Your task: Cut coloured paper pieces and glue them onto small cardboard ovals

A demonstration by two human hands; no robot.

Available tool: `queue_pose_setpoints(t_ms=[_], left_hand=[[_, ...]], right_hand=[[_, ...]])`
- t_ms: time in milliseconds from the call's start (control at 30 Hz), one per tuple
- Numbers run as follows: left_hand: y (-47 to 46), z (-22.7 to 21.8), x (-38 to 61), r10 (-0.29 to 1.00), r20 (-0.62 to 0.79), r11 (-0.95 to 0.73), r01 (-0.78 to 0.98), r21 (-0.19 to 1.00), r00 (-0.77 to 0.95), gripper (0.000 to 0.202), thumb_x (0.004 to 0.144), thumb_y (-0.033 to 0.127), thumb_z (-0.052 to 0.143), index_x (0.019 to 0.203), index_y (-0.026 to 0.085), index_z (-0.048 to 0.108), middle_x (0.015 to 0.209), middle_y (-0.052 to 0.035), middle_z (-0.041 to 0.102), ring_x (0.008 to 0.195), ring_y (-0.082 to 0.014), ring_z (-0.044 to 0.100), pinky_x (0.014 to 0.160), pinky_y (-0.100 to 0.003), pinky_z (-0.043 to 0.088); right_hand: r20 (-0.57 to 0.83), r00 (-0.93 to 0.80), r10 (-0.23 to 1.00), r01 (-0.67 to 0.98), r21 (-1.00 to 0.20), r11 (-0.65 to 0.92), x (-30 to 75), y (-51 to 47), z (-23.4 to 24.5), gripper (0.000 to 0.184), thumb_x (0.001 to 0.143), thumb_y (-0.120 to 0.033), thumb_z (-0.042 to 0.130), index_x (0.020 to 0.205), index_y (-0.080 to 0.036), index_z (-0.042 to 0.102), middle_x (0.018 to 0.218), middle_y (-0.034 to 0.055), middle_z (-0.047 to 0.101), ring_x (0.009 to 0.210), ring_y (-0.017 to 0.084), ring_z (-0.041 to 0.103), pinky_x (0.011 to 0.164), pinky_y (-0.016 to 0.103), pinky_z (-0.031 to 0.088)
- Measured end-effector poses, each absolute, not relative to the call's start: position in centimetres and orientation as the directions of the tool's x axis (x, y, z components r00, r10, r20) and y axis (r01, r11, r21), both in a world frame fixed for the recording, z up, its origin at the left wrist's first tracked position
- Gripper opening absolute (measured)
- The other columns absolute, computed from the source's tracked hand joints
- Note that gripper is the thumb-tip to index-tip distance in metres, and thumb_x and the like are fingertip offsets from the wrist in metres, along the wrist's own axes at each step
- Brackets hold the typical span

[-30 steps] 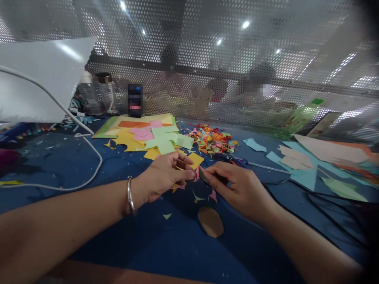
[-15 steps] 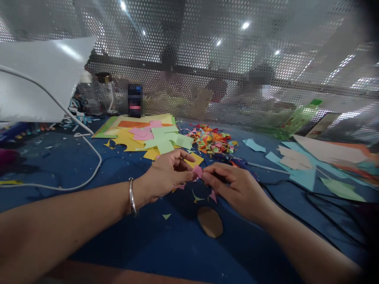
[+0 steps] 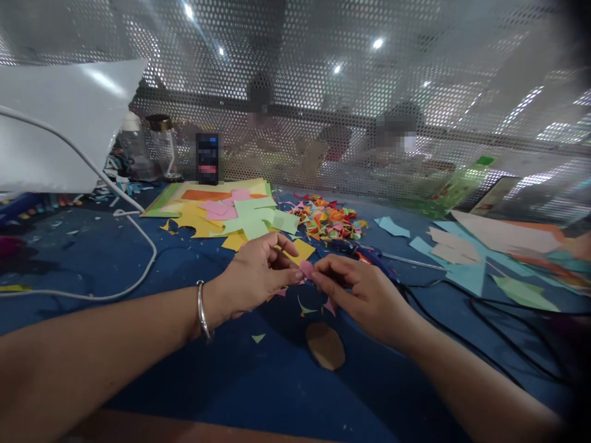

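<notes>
In the head view, the brown oval flat piece (image 3: 325, 346), which looks like cardboard, is my landmark. Beyond it, slightly to its left, a small pink curved piece of thin paper (image 3: 306, 269) is held above the table (image 3: 221, 381). The right hand (image 3: 357, 286) pinches its right edge narrowly between thumb and forefinger. The left hand (image 3: 258, 271) touches its left edge with the thumb, while the forefinger is raised apart; whether another finger presses from behind, I cannot tell. The step in hand seems to be shaping or turning this piece; I judge that the next move calls for light, steady fingertips, because paper so small can crease or slip easily.
</notes>
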State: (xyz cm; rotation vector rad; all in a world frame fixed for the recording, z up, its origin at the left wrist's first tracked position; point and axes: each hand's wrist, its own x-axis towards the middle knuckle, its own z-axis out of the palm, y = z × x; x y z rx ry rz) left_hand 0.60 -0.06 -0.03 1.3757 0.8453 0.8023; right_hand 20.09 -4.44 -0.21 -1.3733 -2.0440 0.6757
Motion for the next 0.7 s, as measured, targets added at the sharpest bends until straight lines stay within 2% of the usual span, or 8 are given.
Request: queue_pose_setpoints(t_ms=[167, 300, 400, 533, 700], left_hand=[[0.6, 0.4, -0.1, 0.873, 0.010, -0.045, 0.061, 0.997, 0.488, 0.034, 0.067, 0.021, 0.079, 0.088, 0.018, 0.052, 0.067, 0.0040, 0.059, 0.060, -0.0106, 0.057, 0.059, -0.024, 0.047], [1.0, 0.4, -0.6, 0.767, -0.123, -0.009, 0.201, 0.979, 0.630, 0.029, 0.066, 0.020, 0.077, 0.087, 0.016, 0.057, 0.067, 0.0005, 0.065, 0.057, -0.0104, 0.056, 0.055, -0.022, 0.041], [1.0, 0.3, -0.7, 0.718, -0.150, -0.091, 0.306, 0.948, 0.679, 0.026, 0.067, 0.019, 0.075, 0.089, 0.015, 0.062, 0.069, -0.0005, 0.067, 0.058, -0.0105, 0.056, 0.055, -0.022, 0.039], [1.3, 0.5, -1.1, 0.699, -0.152, -0.177, 0.375, 0.910, 0.699, 0.026, 0.069, 0.019, 0.074, 0.093, 0.016, 0.065, 0.069, -0.0005, 0.066, 0.060, -0.0115, 0.058, 0.055, -0.021, 0.040], [2.3, 1.9, -2.3, 0.605, -0.239, -0.249, 0.465, 0.850, 0.759, 0.025, 0.071, 0.020, 0.072, 0.095, 0.016, 0.069, 0.076, -0.0048, 0.072, 0.068, -0.0161, 0.065, 0.061, -0.023, 0.045]], right_hand=[[0.212, -0.266, 0.940, 0.683, -0.647, 0.339, 20.5, -4.4, -0.1, 0.031, 0.097, -0.045, 0.048, 0.081, -0.021, 0.060, 0.071, 0.0001, 0.058, 0.061, 0.014, 0.055, 0.055, 0.023, 0.044], [0.228, -0.192, 0.955, 0.703, -0.647, 0.296, 21.3, -4.0, 0.0, 0.027, 0.095, -0.043, 0.050, 0.088, -0.020, 0.064, 0.070, -0.0001, 0.062, 0.056, 0.013, 0.054, 0.052, 0.023, 0.043], [0.248, -0.117, 0.962, 0.695, -0.671, 0.258, 22.0, -3.5, -0.3, 0.027, 0.093, -0.043, 0.053, 0.090, -0.019, 0.064, 0.072, 0.0010, 0.063, 0.053, 0.012, 0.054, 0.050, 0.024, 0.043], [0.259, -0.079, 0.963, 0.693, -0.680, 0.240, 22.8, -2.9, -0.7, 0.029, 0.090, -0.045, 0.055, 0.090, -0.018, 0.066, 0.071, 0.0019, 0.062, 0.054, 0.012, 0.053, 0.050, 0.024, 0.046], [0.243, -0.068, 0.968, 0.718, -0.661, 0.216, 23.4, -2.5, -0.7, 0.030, 0.089, -0.046, 0.055, 0.087, -0.018, 0.065, 0.067, 0.0005, 0.060, 0.049, 0.012, 0.052, 0.048, 0.025, 0.044]])
